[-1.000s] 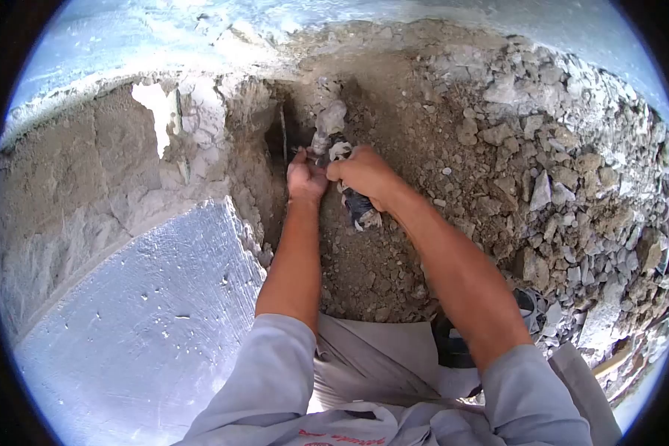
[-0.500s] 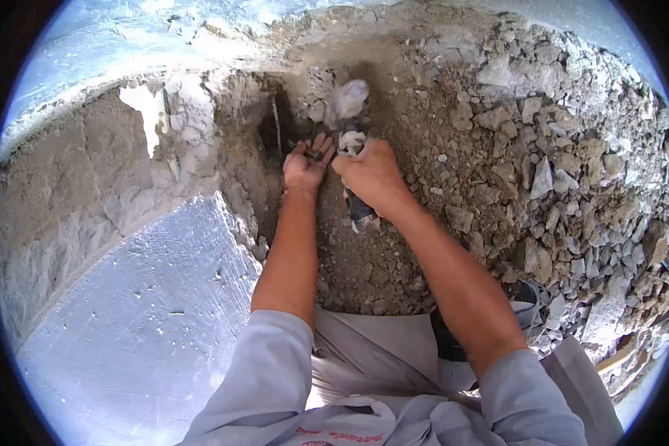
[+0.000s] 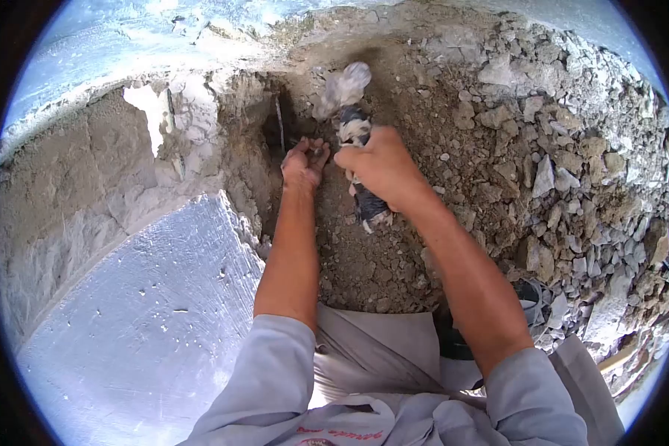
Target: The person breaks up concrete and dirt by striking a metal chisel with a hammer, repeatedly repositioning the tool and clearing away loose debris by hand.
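My right hand (image 3: 383, 167) grips the dark, tape-wrapped handle of a hammer-like tool (image 3: 358, 130). Its dusty white head points up and away, above the dirt. My left hand (image 3: 303, 162) is just to its left at the mouth of a dark hole (image 3: 271, 130) in the earth. Its fingers are curled around a small dark piece (image 3: 312, 151), most of which is hidden. A thin metal rod (image 3: 279, 123) stands upright in the hole right behind that hand.
A pale concrete slab (image 3: 141, 312) fills the lower left, with a broken edge beside the dug pit. A cracked earth and plaster wall (image 3: 89, 163) rises at the left. Loose rubble (image 3: 572, 186) is heaped on the right. A dark object (image 3: 528, 297) lies by my right knee.
My right hand has raised the tool, so its white head now sits higher. My left hand, which lay palm open half a second ago, has curled shut around the small dark piece.
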`<move>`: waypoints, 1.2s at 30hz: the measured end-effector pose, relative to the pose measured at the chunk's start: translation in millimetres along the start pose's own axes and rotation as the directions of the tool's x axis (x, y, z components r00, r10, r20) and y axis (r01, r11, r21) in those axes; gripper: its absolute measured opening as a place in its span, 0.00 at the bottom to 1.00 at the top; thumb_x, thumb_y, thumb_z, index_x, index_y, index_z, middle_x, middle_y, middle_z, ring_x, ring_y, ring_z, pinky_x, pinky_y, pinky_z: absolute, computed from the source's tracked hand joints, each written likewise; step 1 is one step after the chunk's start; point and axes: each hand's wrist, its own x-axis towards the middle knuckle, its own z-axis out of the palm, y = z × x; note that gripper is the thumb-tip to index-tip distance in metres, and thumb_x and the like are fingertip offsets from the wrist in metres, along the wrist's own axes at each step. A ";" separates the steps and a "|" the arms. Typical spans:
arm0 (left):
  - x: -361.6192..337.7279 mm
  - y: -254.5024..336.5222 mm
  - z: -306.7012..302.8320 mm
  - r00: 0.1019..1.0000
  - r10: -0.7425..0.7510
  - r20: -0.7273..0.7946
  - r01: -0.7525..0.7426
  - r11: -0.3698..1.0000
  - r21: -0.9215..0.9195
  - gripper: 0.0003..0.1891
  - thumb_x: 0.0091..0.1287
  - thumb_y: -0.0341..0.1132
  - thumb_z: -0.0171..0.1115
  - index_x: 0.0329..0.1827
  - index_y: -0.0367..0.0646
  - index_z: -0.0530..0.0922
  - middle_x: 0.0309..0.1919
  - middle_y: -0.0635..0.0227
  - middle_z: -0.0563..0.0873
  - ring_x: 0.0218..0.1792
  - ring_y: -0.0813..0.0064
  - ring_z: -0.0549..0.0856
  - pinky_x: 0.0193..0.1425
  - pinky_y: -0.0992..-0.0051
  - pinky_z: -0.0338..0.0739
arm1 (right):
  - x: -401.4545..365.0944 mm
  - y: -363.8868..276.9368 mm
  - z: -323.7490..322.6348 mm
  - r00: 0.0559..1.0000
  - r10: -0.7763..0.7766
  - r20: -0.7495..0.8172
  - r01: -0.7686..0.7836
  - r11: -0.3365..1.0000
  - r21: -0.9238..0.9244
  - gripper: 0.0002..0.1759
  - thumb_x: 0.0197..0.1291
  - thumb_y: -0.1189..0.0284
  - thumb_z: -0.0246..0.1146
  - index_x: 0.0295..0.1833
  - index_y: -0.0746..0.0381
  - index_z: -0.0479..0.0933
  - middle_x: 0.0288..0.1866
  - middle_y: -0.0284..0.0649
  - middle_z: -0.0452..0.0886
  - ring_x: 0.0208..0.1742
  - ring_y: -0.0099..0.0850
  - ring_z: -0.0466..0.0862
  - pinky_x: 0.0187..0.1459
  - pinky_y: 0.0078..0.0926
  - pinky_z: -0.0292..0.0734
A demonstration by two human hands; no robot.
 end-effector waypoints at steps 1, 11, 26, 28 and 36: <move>-14.1 3.5 12.7 0.998 0.012 -0.058 -0.007 0.997 0.072 0.02 0.69 0.27 0.56 0.42 0.40 0.75 0.31 0.61 0.82 0.37 0.63 0.83 0.46 0.55 0.83 | -1.6 -5.7 -7.2 1.000 -0.012 0.013 0.012 1.000 0.011 0.08 0.49 0.74 0.62 0.27 0.68 0.74 0.20 0.38 0.76 0.20 0.27 0.78 0.20 0.30 0.73; -35.9 -20.6 43.1 0.882 0.442 -0.164 -0.332 0.829 0.450 0.18 0.66 0.30 0.63 0.52 0.29 0.67 0.29 0.59 0.84 0.28 0.71 0.82 0.26 0.69 0.75 | -13.9 27.6 -6.0 0.999 0.041 0.002 -0.040 0.984 -0.171 0.10 0.51 0.72 0.64 0.34 0.68 0.74 0.23 0.38 0.77 0.22 0.28 0.79 0.25 0.32 0.74; -37.8 28.4 48.7 0.999 -0.003 -0.044 -0.014 0.925 -0.380 0.10 0.74 0.36 0.53 0.50 0.40 0.73 0.40 0.61 0.84 0.54 0.54 0.81 0.62 0.51 0.73 | -28.4 56.0 35.3 0.985 0.040 -0.168 0.045 0.878 0.476 0.11 0.51 0.74 0.66 0.38 0.68 0.74 0.27 0.37 0.80 0.22 0.25 0.80 0.25 0.28 0.77; -47.6 26.6 48.8 1.000 -0.013 0.001 0.012 0.903 -0.430 0.11 0.75 0.38 0.49 0.50 0.41 0.73 0.40 0.61 0.84 0.58 0.54 0.79 0.67 0.44 0.66 | -30.8 54.8 47.1 0.970 -0.028 -0.243 0.149 0.855 0.497 0.10 0.51 0.76 0.65 0.38 0.67 0.74 0.27 0.36 0.79 0.22 0.25 0.79 0.25 0.27 0.76; -35.6 26.4 34.5 0.992 -0.053 0.112 0.087 0.945 -0.316 0.08 0.75 0.40 0.50 0.46 0.48 0.74 0.50 0.61 0.85 0.61 0.51 0.77 0.71 0.42 0.58 | 7.5 83.2 87.3 0.987 0.067 -0.149 -0.035 0.977 0.210 0.11 0.44 0.73 0.64 0.33 0.68 0.75 0.25 0.44 0.81 0.28 0.33 0.81 0.33 0.35 0.77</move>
